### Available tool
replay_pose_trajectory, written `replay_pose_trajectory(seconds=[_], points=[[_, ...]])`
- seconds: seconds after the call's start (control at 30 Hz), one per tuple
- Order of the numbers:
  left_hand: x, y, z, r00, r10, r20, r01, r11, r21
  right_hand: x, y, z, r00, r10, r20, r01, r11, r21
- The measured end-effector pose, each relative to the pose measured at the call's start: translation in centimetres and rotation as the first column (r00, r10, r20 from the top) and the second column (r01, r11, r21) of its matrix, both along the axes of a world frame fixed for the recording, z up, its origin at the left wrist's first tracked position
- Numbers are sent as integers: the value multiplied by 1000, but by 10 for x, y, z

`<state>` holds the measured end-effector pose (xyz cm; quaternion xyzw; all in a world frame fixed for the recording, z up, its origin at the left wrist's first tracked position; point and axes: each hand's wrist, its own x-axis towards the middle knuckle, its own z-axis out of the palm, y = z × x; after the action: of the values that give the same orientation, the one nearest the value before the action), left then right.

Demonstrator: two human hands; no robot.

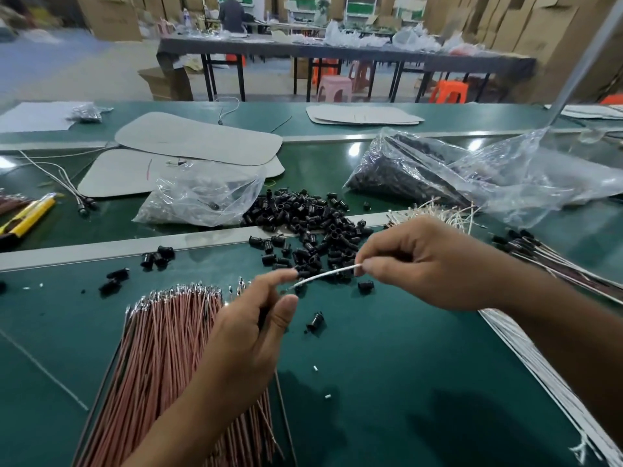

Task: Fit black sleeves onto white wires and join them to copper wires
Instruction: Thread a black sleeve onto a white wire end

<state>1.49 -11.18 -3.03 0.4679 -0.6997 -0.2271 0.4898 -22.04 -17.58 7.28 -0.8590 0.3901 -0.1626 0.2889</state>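
1. Green desk (371,382), workshop w/ boxes (114,15) behind.
2. Right hand (421,264) pinches one end of white wire (323,274), left hand (249,328) the other, above desk.
3. Black sleeves (317,224) heaped just beyond; copper wires (168,332) under left forearm; plastic bags (202,197) further back.

A white wire (325,274) is pinched by the right hand (428,264) and touched at its other end by the left hand (249,332). Copper wires (168,348) are laid near left, black sleeves (313,224) farther.

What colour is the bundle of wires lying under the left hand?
The wire bundle is coppery pink with silvery tips; head view shows it.
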Motion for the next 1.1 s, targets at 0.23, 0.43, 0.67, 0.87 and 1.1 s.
replay_pose_trajectory(seconds=[0.23,0.43,0.67,0.87,1.1], points=[[16,-1,-2,981,163,107,-150,981,-121,-14,-8,-2,997,27,-76,-32,997,-75],[44,-7,-2,921,374,112,-361,925,-121,-86,-23,24,984,-139,-108,113,971,-212],[59,-11,-4,881,473,22,-469,877,-103,-158,-32,21,951,-299,-83,272,931,-242],[64,-13,-7,895,446,27,-444,894,-56,-172,-34,7,847,-414,335,424,904,44],[50,-8,-8,976,218,2,-218,976,20,-145,-42,-54,380,-464,800,417,858,300]])
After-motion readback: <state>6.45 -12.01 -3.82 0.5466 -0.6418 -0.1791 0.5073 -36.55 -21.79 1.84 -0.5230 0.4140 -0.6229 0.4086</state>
